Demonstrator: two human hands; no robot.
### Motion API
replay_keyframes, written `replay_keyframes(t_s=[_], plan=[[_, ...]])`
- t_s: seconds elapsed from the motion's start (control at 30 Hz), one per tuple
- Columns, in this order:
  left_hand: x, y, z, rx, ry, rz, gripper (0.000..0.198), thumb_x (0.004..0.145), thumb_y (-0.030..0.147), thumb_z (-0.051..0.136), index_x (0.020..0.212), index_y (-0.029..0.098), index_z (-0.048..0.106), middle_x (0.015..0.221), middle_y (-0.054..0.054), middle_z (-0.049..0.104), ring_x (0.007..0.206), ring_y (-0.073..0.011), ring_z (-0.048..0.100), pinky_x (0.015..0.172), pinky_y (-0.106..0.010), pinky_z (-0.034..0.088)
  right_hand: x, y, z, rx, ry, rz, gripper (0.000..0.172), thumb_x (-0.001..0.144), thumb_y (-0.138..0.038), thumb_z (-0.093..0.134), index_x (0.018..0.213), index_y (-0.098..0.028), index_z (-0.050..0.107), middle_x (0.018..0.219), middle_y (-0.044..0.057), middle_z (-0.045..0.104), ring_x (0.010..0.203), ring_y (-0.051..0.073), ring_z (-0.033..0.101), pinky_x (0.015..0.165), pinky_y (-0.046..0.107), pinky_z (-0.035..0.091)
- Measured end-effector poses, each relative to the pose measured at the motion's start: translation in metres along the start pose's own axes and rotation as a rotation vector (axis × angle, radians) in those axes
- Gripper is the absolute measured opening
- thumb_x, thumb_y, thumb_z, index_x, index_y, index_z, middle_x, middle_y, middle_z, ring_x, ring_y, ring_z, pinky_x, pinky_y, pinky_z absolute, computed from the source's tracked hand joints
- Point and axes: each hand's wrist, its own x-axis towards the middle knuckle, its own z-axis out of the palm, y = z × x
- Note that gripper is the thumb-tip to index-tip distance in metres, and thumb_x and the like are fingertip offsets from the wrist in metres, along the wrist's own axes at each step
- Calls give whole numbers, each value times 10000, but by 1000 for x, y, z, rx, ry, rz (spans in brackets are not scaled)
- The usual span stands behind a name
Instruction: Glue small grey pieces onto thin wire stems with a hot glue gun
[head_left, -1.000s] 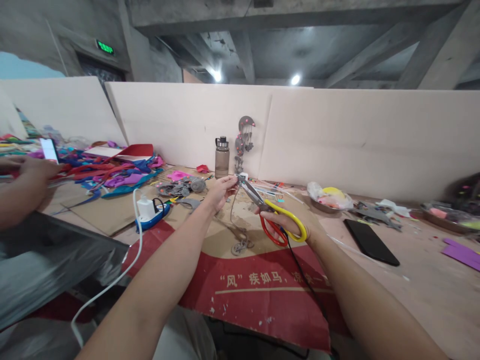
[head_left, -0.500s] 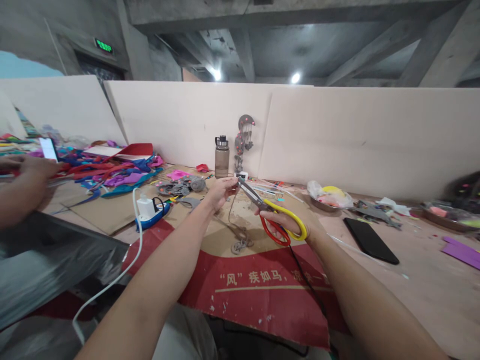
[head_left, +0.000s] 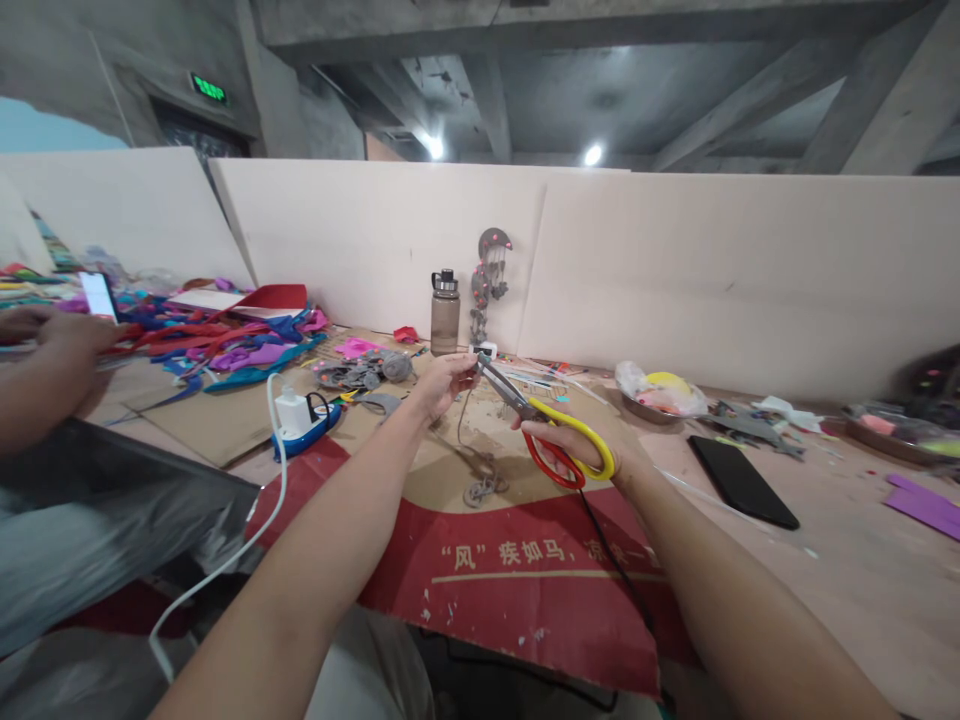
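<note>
Below frame centre, a grey cord (head_left: 486, 489) is loosely coiled; right of it, scissors (head_left: 528, 411) are gripped by the right hand (head_left: 573, 440), long axis slanted upper-left to mid-frame, where, beside the blade tips, the cord's upper end is pinched by the left hand (head_left: 444, 388)

Ahead of you, pale upright panels (head_left: 337, 225) line the back of the bench (head_left: 862, 575), with a vertical seam right of centre. Above them you have a bare grey concrete ceiling (head_left: 562, 85) crossed by heavy beams (head_left: 487, 105). Two white lamps (head_left: 593, 155) are lit. To your left, note a green illuminated sign (head_left: 208, 88) above a dark opening (head_left: 199, 132) in the grey wall (head_left: 169, 45).
</note>
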Motion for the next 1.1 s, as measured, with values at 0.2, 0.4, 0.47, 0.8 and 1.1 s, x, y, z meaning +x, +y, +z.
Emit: replay_keyframes(t_s=[0.2, 0.4, 0.47, 0.8, 1.1], plan=[[0, 0, 0, -13, -6, -16, 219, 630, 237, 768, 761, 91, 672, 677, -32, 623, 572, -86, 533, 583, -228, 427, -1, -4, 3, -16, 36, 38, 327, 867, -469, 470, 997, -180, 550, 398, -71, 451, 328, 122, 431, 385, 223, 334], [2, -1, -5, 23, 61, 15, 252, 624, 278, 790, 754, 108, 657, 626, -9, 598, 521, -72, 513, 508, -201, 401, -3, -2, -4, -163, 49, 43, 329, 890, -459, 447, 1047, -197, 568, 468, -56, 504, 384, 128, 470, 431, 233, 350], [4, -2, -8, 39, 153, 53, 253, 624, 285, 799, 729, 116, 643, 577, 10, 569, 488, -61, 485, 473, -185, 376, -3, -5, -8, -299, 40, 75, 325, 879, -470, 471, 1031, -217, 608, 509, -45, 539, 418, 127, 498, 458, 231, 362], [4, 3, -5, -6, 281, 102, 199, 636, 189, 802, 724, 114, 640, 615, 4, 621, 551, -62, 564, 545, -177, 453, 12, 18, 32, -824, 226, 235, 405, 776, -460, 619, 1065, -178, 645, 913, 114, 714, 826, 247, 655, 666, 289, 422], [1, 4, 2, -68, 218, 43, 180, 647, 144, 782, 741, 108, 633, 616, 18, 597, 502, -39, 509, 496, -162, 435, 12, 9, 34, -733, 245, -28, 262, 889, -307, 492, 801, -171, 698, 881, 111, 695, 842, 203, 626, 784, 294, 424]])
